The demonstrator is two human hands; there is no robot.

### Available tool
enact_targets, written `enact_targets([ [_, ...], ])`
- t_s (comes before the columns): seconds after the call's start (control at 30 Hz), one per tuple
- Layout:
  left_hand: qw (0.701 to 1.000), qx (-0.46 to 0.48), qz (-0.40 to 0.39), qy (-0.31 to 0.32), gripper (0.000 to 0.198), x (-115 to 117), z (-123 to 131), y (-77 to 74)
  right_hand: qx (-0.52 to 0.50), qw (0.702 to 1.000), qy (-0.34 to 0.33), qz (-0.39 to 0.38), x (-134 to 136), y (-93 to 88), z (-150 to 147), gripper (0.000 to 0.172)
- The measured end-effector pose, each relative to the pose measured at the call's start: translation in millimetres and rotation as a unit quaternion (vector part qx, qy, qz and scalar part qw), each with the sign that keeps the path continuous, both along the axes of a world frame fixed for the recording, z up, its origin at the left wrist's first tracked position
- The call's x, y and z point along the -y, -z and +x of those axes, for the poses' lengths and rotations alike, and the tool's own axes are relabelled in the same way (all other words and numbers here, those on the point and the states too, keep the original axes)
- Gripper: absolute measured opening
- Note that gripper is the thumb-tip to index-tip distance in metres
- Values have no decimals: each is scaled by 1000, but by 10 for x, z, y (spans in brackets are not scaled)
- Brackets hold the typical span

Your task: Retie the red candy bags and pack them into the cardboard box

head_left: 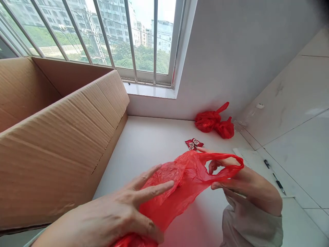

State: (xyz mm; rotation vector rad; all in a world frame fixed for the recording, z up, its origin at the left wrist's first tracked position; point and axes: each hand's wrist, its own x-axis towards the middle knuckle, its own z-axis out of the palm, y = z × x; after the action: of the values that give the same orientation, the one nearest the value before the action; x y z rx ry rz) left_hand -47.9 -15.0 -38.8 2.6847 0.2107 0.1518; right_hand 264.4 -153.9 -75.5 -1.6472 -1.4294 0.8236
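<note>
A thin red plastic bag (180, 185) is stretched between my two hands above a white surface (149, 144). My left hand (120, 212) lies over the bag's lower part, fingers stretched out on top and thumb gripping the plastic below. My right hand (239, 181) has its fingers hooked through the bag's handle loop and pulls it taut. Just beyond the bag lies a small red wrapped packet (194, 143) with white print.
A large open cardboard box (64, 137) fills the left side. Two bunched red bags (214, 123) lie in the far corner by the wall. A pen (275, 176) rests on a sheet of paper (252, 161) at the right. A barred window (102, 37) is behind.
</note>
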Motion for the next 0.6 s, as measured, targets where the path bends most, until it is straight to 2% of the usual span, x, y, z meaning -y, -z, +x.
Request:
enact_targets([
  [0.07, 984, -100, -83, 120, 22, -134, 103, -102, -15, 998, -59, 8, -153, -47, -107, 25],
  [0.1, 974, -116, -131, 145, 24, -206, 148, -138, -11, 996, -89, 11, -222, -66, -150, 19],
  [0.17, 949, -93, -243, 179, 31, -334, 216, -149, 16, 991, -124, 35, -330, -75, -195, 11],
  [0.23, 913, -12, -360, 190, 46, -414, 257, -71, 44, 991, -85, 93, -391, -36, -181, 17],
  [0.27, 894, 38, -413, 169, 51, -433, 272, -8, 49, 990, -30, 130, -405, 1, -154, 18],
  [0.33, 847, 148, -508, 56, 50, -437, 308, 131, 40, 973, 105, 204, -414, 92, -81, 18],
  [0.4, 765, 225, -599, -68, 47, -414, 366, 239, 27, 944, 197, 261, -412, 175, -16, 20],
  [0.47, 680, 254, -676, -127, 47, -383, 441, 289, 21, 931, 217, 294, -415, 216, 4, 21],
  [0.5, 654, 254, -698, -145, 46, -366, 478, 295, 24, 930, 211, 300, -420, 219, -9, 21],
  [0.53, 643, 246, -706, -165, 42, -349, 512, 294, 34, 932, 203, 299, -427, 210, -34, 21],
  [0.6, 654, 224, -694, -200, 30, -312, 566, 285, 69, 934, 195, 293, -442, 169, -118, 21],
])
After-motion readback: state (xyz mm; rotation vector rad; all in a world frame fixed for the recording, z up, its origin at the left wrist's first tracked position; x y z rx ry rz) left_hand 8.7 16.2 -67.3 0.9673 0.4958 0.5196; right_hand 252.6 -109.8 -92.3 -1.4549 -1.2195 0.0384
